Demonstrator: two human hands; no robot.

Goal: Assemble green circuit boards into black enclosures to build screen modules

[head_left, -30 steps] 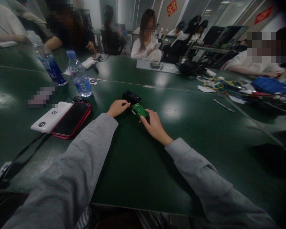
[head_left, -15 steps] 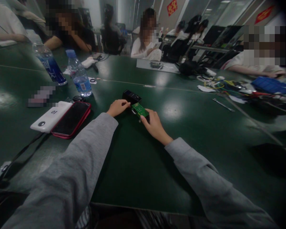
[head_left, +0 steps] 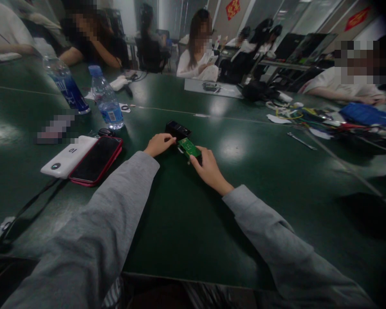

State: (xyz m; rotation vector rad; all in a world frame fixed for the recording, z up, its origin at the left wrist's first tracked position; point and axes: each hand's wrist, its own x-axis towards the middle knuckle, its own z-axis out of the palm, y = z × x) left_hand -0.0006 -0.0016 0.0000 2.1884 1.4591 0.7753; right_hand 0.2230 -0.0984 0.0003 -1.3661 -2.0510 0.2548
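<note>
In my right hand is a green circuit board, gripped by its right edge between thumb and fingers. Its face is tilted up toward me, and something dark shows beneath it. Just behind the board a small black box-like case stands on the green table. My left hand is at the case's near left side, with its fingertips pinched together close to the board's left end. Whatever those fingertips hold, if anything, is too small to make out.
Left of my hands lie a red-edged phone and a white power bank. Two plastic bottles stand behind them. At right are a wrench, tangled cables and a blue bin. Several people sit around.
</note>
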